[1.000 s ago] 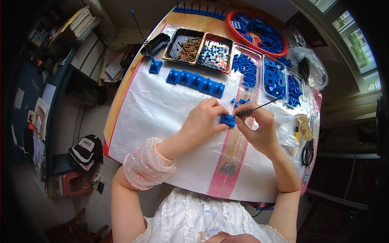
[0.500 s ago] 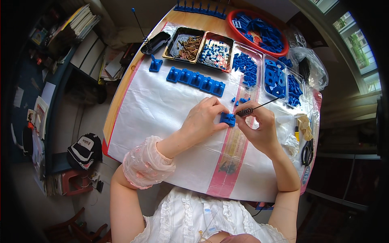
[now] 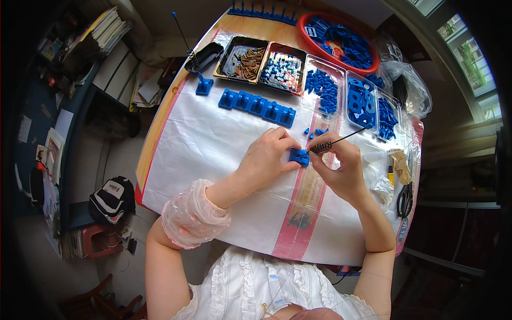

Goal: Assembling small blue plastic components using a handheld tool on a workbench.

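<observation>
A: Where is the blue block [image 3: 299, 156] sitting?

B: Between my two grips, over the striped part of the white sheet [image 3: 208, 133] on the tabletop [image 3: 248, 25]. It is lying just right of my left grip [image 3: 268, 153], just left of my right grip [image 3: 341, 162]. Resting flat or riding slightly above the sheet: I'm not able to tell.

A: Which side is nearer?

B: Left, by contact. Thumb and forefinger are pinching the block at its left side, thumb on the near edge, forefinger on the far one.

A: And the right?

B: Closed on the black rod [image 3: 346, 137], pinching it around the coiled end. That end is pointing at the block's right edge; touching or only just beside it, my fingertips are hiding which.

A: Long axes?

B: Rod is slanting away, far and to the right, ending in a blue knob [image 3: 368, 127]. Block is looking nearly square; I'm reading no clear long axis.

A: Anything close by?

B: Loose blue pieces [image 3: 320, 132] are lying just beyond the block.
</observation>
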Demonstrator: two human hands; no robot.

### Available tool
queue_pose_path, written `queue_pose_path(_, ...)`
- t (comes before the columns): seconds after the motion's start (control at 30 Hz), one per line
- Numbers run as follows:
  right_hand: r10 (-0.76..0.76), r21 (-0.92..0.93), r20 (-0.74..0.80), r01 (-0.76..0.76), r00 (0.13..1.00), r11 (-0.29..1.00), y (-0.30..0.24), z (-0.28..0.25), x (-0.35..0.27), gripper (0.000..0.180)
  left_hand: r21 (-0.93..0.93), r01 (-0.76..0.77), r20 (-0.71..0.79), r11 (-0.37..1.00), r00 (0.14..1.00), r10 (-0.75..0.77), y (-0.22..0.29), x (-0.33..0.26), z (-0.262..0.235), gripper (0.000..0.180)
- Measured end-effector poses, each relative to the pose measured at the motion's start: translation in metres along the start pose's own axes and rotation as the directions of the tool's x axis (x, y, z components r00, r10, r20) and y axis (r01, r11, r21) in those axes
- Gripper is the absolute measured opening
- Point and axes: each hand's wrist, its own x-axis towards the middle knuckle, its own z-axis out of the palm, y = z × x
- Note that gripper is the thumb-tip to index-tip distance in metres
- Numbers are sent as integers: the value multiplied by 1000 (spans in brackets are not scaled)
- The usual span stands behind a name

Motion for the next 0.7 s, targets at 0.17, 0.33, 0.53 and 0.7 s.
queue_pose_path(0.17, 4, -6, 1, -4, 1000, 1000, -1, -1, 0, 18, -11, 9, 6, 1000, 1000, -9, 2, 0, -1, 35)
queue_pose_path(0.33, 14, -11, 20, -14, 1000, 1000, 0, -2, -1, 21, -4, 4, 6, 1000, 1000, -4, 1, 1, -1, 34)
queue_pose_path(0.53, 24, -12, 25, -24, 999, 1000, -1, -1, -1, 21, -10, 2, 1, 1000, 1000, -2, 0, 0, 0, 35)
queue_pose_path(0.7, 19, -13, 23, -19, 1000, 1000, -1, -2, -1, 21, -7, -7, -10, 1000, 1000, 7, 1, 0, 0, 35)
